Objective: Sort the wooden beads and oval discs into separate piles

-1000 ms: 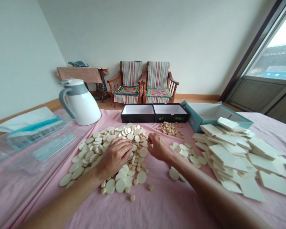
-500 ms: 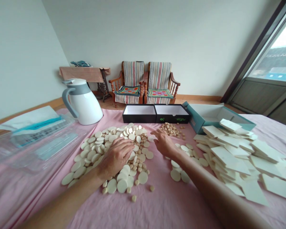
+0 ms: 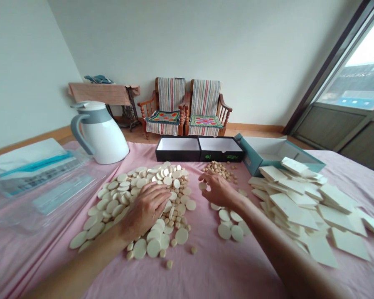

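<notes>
My left hand (image 3: pixel 148 204) lies over a large pile of pale wooden discs (image 3: pixel 112 206), its fingers stretched out and spread across the discs. What is under the palm is hidden. Small wooden cubes (image 3: pixel 173 216) are mixed in at the pile's right side. To the right of the pile, my right hand (image 3: pixel 217 189) is curled with thumb and fingers around a single wooden disc (image 3: pixel 202 186). Just beyond it sits a heap of small wooden beads or cubes (image 3: pixel 218 169). Below the right wrist a smaller group of discs (image 3: pixel 225 231) lies on the cloth, partly covered by the forearm.
Thin square wooden boards (image 3: pixel 294 207) are heaped at the right, against a teal box (image 3: pixel 252 158). A black box with two compartments (image 3: pixel 177 155) stands at the back. On the left are a white jug (image 3: pixel 107 139) and clear plastic packaging (image 3: pixel 62 195). Pink cloth (image 3: pixel 205 270) covers the table.
My right hand has moved slightly right, away from the large pile, with the disc in its fingers. My left hand stays on the pile. The view has shifted a little.
</notes>
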`<state>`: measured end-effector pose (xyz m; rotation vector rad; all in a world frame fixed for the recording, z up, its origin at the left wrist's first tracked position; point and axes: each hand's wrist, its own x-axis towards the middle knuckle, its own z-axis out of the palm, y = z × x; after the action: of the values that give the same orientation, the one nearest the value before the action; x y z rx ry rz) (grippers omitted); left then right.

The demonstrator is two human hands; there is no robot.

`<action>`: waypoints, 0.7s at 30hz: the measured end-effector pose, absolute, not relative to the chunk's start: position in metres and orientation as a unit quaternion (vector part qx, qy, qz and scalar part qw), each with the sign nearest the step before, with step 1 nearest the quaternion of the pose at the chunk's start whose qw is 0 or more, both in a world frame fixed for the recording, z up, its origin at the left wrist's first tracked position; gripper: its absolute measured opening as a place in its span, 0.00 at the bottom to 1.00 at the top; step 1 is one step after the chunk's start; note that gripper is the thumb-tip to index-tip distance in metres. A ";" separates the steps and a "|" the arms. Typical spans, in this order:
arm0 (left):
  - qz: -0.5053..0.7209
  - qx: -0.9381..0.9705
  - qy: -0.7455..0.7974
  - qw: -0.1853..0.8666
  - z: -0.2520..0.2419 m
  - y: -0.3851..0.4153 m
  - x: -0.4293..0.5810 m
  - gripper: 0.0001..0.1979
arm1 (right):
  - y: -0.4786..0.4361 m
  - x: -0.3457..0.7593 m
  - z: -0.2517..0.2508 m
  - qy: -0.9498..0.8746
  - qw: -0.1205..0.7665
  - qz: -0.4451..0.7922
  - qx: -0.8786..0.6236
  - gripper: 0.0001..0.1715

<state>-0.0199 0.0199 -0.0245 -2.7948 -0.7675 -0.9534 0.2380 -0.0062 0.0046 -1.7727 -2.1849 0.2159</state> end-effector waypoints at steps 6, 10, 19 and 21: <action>-0.316 -0.913 -0.254 0.041 -0.023 0.020 -0.020 0.12 | -0.039 0.281 0.049 -0.798 0.108 0.119 -0.581 0.17; -0.313 -0.914 -0.256 0.041 -0.023 0.019 -0.019 0.12 | -0.040 0.268 0.044 -0.819 0.125 0.172 -0.534 0.18; -0.282 -0.920 -0.269 0.043 -0.020 0.017 -0.020 0.12 | -0.027 0.199 -0.003 -0.837 0.089 0.114 -0.527 0.14; -0.283 -0.919 -0.272 0.042 -0.019 0.017 -0.019 0.12 | -0.029 0.202 0.000 -0.835 0.095 0.117 -0.529 0.14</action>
<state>-0.0193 0.0172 -0.0194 -2.8119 -0.8317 -0.8655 0.2024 -0.0294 -0.0001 -1.5686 -2.4763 0.3479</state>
